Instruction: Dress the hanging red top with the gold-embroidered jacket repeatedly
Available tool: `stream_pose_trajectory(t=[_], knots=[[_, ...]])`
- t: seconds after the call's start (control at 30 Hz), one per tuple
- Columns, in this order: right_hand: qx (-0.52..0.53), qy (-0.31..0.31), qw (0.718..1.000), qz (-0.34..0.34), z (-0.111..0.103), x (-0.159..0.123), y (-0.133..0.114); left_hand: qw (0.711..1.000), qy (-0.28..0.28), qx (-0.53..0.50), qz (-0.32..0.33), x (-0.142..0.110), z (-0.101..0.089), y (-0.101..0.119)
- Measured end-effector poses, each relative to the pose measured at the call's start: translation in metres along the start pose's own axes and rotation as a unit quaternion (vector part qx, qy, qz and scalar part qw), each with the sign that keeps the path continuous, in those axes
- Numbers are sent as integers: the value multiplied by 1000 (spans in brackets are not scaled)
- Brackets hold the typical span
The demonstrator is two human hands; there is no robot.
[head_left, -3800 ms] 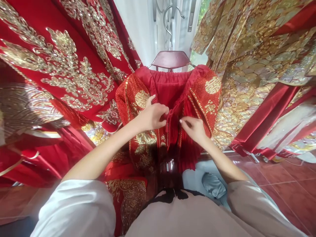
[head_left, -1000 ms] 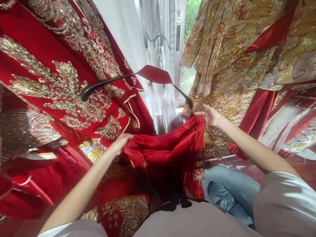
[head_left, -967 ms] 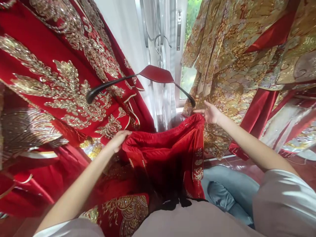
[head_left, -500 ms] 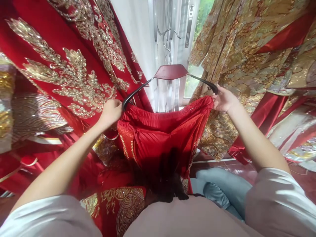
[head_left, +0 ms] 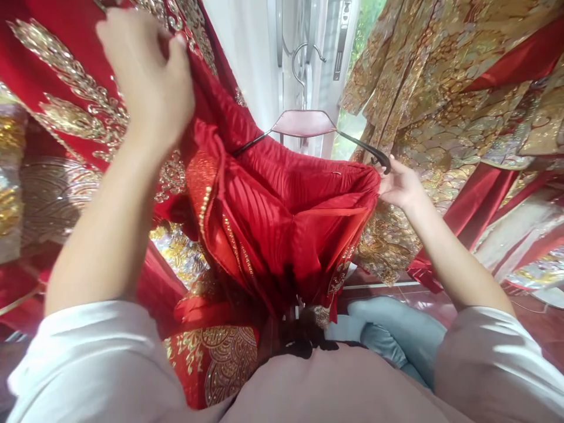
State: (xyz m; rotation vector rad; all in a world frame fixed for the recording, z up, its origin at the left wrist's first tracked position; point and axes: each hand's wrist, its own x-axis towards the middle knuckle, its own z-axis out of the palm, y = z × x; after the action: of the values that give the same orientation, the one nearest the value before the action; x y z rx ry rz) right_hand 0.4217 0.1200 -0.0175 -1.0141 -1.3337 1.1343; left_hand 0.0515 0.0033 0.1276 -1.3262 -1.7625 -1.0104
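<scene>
Left hand (head_left: 147,79) clutching pleated red garment (head_left: 282,205); right hand (head_left: 400,185) pinching corner, curved hanger (head_left: 304,123) perhaps touching.

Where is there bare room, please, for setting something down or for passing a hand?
Bare floor shows at the right, between the right sleeve and the hanging garments. A narrow gap lies between the hanger and red garment, maybe enough for fingers. The left is crowded: the left hand, red garment and embroidered dress overlap.
</scene>
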Motion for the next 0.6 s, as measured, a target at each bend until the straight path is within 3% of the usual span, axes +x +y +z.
stream_pose_trajectory(t=[0.07, 0.13, 0.23, 0.3, 0.4, 0.53, 0.6], knots=[[-37, -15, 999, 9, 0, -6, 2, 999, -37, -7, 13, -12, 7, 26], [-52, -24, 998, 26, -2, -11, 2, 991, -114, -23, 64, -39, 17, 52], [-16, -15, 999, 43, -7, -16, -4, 962, -253, -18, 100, -86, 33, 81], [32, -10, 998, 53, -10, -19, -9, 949, -294, -27, 115, -104, 41, 95], [109, -33, 990, 81, -11, -22, -14, 944, -268, -77, 174, -95, 48, 117], [209, -68, 967, 127, -9, -24, -16, 924, -137, -160, 318, -50, 66, 151], [225, -73, 963, 131, -10, -25, -16, 916, -119, -173, 343, -34, 83, 164]])
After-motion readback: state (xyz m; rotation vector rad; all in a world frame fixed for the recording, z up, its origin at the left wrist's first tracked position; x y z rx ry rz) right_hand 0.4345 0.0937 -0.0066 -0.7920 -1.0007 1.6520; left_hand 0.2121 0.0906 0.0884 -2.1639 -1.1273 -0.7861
